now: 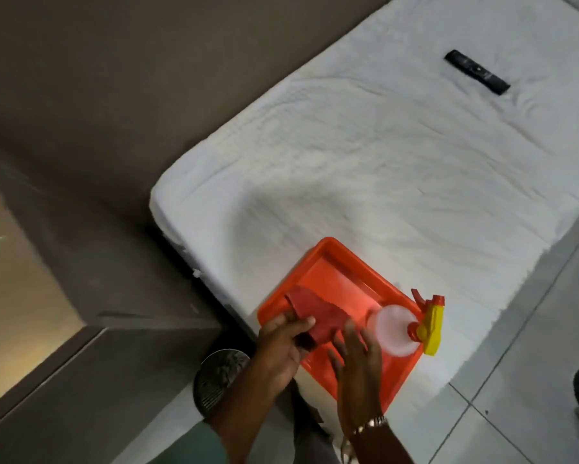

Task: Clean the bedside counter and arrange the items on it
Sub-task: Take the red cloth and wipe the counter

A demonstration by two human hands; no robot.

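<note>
An orange plastic tray point(335, 266) rests on the near corner of a white bed. Inside it lie a red cloth point(318, 313) and a clear spray bottle point(393, 329) with a yellow and red trigger head that sticks out over the tray's right rim. My left hand point(283, 346) is over the tray's near left part, its fingers closed on the lower end of the red cloth. My right hand point(358, 353) hovers beside it, fingers spread, just left of the bottle and holding nothing. A bracelet circles my right wrist.
The white bed point(398, 169) fills the upper right, with a black remote control point(477, 72) lying on it. The bedside counter point(17, 296) shows at the lower left, its top beige. A grey patterned round object point(219, 376) sits on the tiled floor point(529, 390) under my left arm.
</note>
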